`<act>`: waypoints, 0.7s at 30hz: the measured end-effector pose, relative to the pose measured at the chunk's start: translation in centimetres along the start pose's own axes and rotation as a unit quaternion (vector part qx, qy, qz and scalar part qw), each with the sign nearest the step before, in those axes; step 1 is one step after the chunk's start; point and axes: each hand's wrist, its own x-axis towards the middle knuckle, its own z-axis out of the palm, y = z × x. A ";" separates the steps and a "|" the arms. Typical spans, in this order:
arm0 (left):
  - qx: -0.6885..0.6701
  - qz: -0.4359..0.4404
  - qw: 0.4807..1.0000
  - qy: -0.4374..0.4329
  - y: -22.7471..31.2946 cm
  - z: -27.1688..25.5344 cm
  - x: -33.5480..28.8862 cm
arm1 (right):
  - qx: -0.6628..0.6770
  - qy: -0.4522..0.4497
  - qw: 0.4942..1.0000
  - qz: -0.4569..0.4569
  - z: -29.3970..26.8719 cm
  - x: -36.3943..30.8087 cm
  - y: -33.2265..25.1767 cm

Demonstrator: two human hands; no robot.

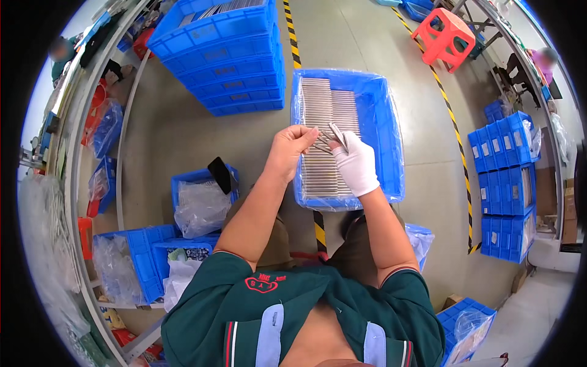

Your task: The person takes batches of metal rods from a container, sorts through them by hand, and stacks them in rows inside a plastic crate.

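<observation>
My bare left hand (290, 148) is closed in a pinch on the ends of slim silvery metal pieces (324, 142). In a white glove, my right hand (357, 167) grips the same small bunch, and one shiny flat metal piece (337, 135) sticks up past its fingers. Both hands hover over a blue plastic crate (396, 156) lined with clear film. Inside it, similar metal pieces (319, 178) lie packed side by side in two rows, filling the left and middle. The exact kind of the pieces is too small to tell.
Stacked blue crates (226, 67) stand at the far left. Near my left leg are a film-covered crate (202, 205) with a black phone-like object (220, 175) and more bins. A red stool (441, 38) and blue bins (502, 189) stand right, past striped floor tape (454, 125).
</observation>
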 end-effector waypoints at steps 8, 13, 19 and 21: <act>0.055 0.008 0.998 0.013 0.5 0.6 -0.4 | -0.052 -0.003 0.999 -0.012 0.0 0.1 0.3; 0.046 -0.006 0.999 0.028 0.6 0.3 0.0 | -0.040 -0.040 0.998 0.005 -0.2 0.0 0.2; 0.025 -0.035 0.999 -0.003 0.2 0.0 0.2 | -0.073 -0.061 0.995 -0.011 -0.5 -0.2 -0.2; 0.080 -0.003 0.997 0.014 0.2 0.4 0.1 | -0.087 -0.058 0.994 -0.023 -0.5 -0.3 -0.3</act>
